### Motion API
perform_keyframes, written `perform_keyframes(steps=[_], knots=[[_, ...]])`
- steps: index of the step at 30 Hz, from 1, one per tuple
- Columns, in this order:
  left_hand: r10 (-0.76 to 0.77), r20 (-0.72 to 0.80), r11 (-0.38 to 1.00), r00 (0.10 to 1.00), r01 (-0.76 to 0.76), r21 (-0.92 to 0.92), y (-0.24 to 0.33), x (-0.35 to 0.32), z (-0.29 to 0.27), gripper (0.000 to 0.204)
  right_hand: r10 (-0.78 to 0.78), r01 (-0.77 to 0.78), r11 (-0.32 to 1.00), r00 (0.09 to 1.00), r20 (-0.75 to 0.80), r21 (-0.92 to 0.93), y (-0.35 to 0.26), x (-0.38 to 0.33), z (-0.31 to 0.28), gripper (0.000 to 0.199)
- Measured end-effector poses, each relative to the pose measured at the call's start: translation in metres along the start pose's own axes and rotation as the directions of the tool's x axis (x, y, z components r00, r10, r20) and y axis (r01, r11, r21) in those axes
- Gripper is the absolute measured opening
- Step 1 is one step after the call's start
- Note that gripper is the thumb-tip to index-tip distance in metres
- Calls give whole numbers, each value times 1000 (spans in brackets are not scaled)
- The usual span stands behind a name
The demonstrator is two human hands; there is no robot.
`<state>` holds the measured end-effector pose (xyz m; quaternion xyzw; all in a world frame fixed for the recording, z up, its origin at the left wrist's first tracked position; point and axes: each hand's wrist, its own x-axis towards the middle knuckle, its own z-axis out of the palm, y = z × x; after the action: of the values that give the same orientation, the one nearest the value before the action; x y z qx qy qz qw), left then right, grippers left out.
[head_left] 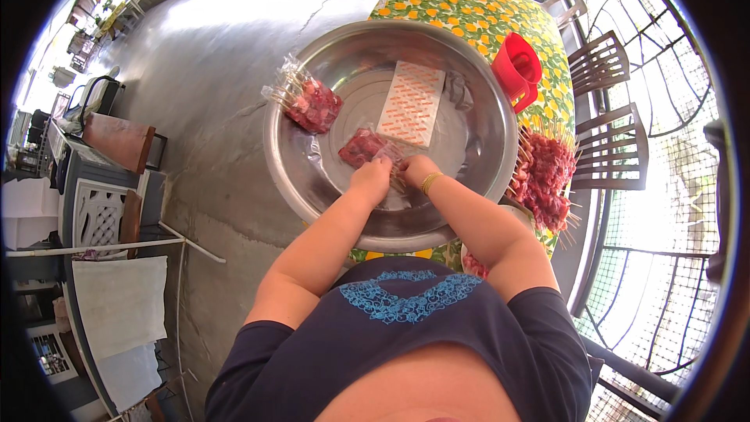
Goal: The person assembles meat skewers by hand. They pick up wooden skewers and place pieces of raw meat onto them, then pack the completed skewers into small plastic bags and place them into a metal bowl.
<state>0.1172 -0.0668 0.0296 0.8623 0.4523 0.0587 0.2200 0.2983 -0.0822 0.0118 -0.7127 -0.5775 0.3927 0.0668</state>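
Observation:
Inside a wide metal basin [275, 164], a clear plastic bag of skewered raw meat [361, 148] lies with its dark red meat end pointing away from me. My left hand [373, 180] grips the near end of the bag, around the stick ends. Beside it, my right hand [420, 171], with a gold bracelet at the wrist, is closed on the gathered plastic at the same end. Both sets of fingers partly hide the sticks. Another bagged bundle of meat skewers [315, 106] leans on the basin's left rim.
A white pack with orange print [412, 101] lies in the basin beside crumpled clear plastic [458, 92]. Right of the basin, a red plastic jug [517, 69] and a heap of raw meat skewers [545, 176] stand on a lemon-patterned tablecloth [461, 0]. Wooden chairs [613, 144] line the right.

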Motion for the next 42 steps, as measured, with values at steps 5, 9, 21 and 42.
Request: perform_keyframes(steps=[5, 9, 21, 42], knots=[[-21, 41, 1000, 999, 21, 0, -2, 0, 2, 20, 59, -53, 997, 993, -102, 62, 9, 7, 7, 21], [-6, 72, 999, 997, 2, 54, -2, 1, 9, 22, -77, 78, 997, 990, -116, 8, 14, 15, 14, 23], [-119, 182, 992, 976, 110, 59, -1, -2, 27, 26, -20, -40, 964, 975, -222, -264, 5, 12, -4, 26], [340, 463, 940, 819, -310, -141, -15, 1, -138, 10, -501, 538, 789, 843, 197, -296, -50, -80, -96, 17]])
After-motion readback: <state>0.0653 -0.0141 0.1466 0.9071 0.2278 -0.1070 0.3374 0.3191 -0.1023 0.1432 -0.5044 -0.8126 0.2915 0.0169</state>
